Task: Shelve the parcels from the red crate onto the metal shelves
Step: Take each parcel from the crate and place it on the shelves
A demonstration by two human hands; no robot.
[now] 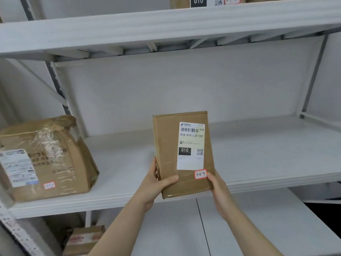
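Both the left hand (pixel 156 183) and right hand (pixel 217 187) have fingers curled round the lower side edges of the flat parcel (pixel 167 141), seemingly light, stiff and tape-slick.

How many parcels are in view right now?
4. A flat brown cardboard parcel gripped by left hand and right hand; a large tape-wrapped brown parcel on the middle shelf; a cropped box on the top shelf; a red-labelled box at lower left. Others possibly hidden.

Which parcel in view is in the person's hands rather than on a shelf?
The slim box with the 3-2-4 sticker, gripped by left hand and right hand at its lower end; the bulky taped parcel lies on the shelf.
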